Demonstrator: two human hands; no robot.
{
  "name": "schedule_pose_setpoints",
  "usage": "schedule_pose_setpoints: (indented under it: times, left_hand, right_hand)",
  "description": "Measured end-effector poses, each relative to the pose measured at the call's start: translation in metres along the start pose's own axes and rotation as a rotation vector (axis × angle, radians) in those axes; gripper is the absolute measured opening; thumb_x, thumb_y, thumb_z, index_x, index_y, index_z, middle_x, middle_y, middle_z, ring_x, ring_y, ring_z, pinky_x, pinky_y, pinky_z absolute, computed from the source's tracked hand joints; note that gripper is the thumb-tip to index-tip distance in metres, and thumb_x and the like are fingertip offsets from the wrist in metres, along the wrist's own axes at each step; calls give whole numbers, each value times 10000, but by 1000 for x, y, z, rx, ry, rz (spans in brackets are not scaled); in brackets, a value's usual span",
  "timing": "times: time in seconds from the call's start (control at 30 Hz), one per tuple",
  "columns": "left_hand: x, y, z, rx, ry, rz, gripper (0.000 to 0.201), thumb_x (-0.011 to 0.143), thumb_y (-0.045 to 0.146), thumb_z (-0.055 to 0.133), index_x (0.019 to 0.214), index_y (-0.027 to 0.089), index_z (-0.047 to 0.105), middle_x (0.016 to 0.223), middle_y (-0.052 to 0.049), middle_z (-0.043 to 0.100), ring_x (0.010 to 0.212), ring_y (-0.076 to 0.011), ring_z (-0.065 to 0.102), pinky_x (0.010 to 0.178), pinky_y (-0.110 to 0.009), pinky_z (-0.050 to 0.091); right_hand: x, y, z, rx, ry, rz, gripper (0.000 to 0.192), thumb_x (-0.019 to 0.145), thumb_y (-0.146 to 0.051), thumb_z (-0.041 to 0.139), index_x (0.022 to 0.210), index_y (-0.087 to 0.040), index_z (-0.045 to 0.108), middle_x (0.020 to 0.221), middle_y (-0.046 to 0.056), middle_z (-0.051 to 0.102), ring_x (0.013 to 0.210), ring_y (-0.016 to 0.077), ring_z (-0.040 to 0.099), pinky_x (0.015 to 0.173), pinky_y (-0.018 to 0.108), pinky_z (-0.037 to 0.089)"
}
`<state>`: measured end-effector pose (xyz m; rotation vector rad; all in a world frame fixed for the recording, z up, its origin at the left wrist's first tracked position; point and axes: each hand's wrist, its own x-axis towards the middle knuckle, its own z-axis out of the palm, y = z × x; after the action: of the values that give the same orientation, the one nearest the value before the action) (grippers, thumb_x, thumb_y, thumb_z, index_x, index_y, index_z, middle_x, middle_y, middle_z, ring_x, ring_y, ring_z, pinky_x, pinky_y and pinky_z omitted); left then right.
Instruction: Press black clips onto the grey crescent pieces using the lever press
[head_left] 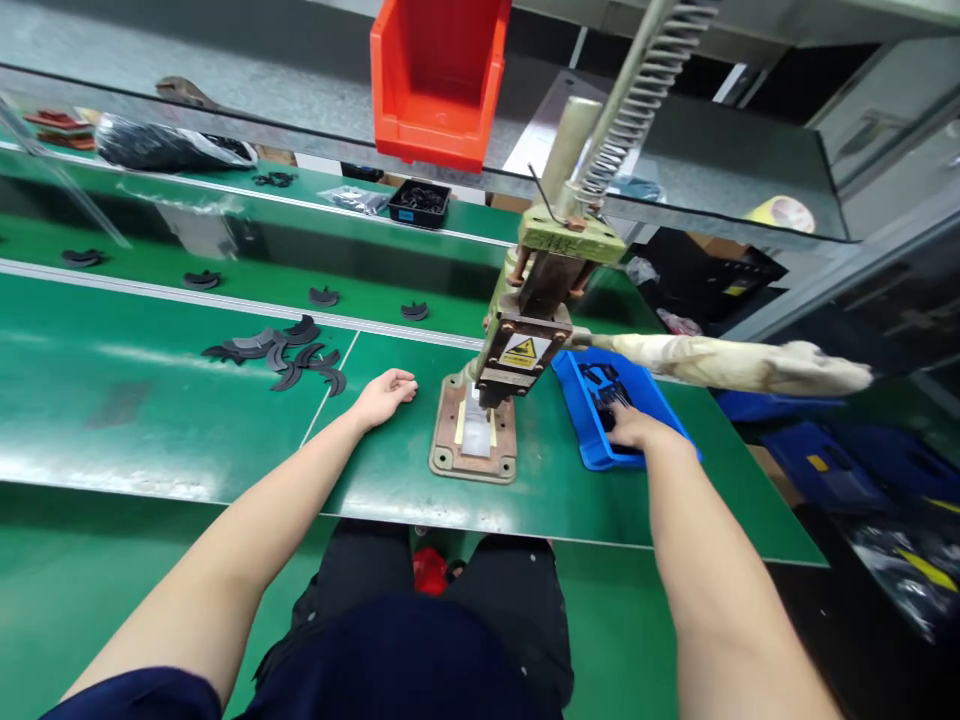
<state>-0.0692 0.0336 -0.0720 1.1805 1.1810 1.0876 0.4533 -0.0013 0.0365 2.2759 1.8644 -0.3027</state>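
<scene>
My left hand [384, 398] rests on the green bench left of the hand press [525, 335], its fingers loosely bent and nothing visible in them. A pile of black curved parts [277, 350] lies farther left, apart from that hand. My right hand [630, 425] reaches into a blue bin [592, 450] right of the press. Its fingers are among small black pieces [600, 378], and their tips are hidden. On the press base [442, 458], under the ram, sits a light metal fixture [478, 435].
The press lever [735, 362], wrapped in pale cloth, sticks out above the blue bin. Behind the bench runs a green conveyor strip with several spaced black parts [323, 296]. An orange bin [435, 130] stands on the overhead shelf. Farther back is a small black tray [420, 203].
</scene>
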Motion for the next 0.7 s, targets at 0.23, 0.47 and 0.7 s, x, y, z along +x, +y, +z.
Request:
schedule_pose_setpoints:
  times: [0.23, 0.47, 0.7]
  left_hand:
    - [-10, -3, 7, 88, 46, 25, 547, 732, 561, 901, 1049, 167, 693, 879, -53, 729, 794, -181, 690, 809, -333, 570]
    - [-8, -8, 7, 144, 53, 58, 566, 729, 616, 885, 1023, 170, 700, 839, -52, 730, 778, -191, 689, 783, -333, 570]
    - [-7, -15, 6, 187, 50, 97, 551, 756, 626, 868, 1025, 174, 704, 824, -44, 731, 758, -183, 682, 754, -317, 560]
  right_hand:
    - [1, -4, 17, 23, -97, 20, 476, 985, -504, 667, 1348, -199, 626, 1388, 105, 655, 1228, 226, 664, 1053, 477, 614]
    - [-16, 1, 9, 78, 1, 38, 467, 990, -511, 656, 1343, -205, 630, 1388, 102, 656, 1227, 223, 664, 1057, 478, 612]
    - [-39, 0, 8, 186, 129, 113, 467, 989, -519, 656, 1330, -200, 635, 1369, 100, 664, 1217, 222, 667, 1054, 478, 612]
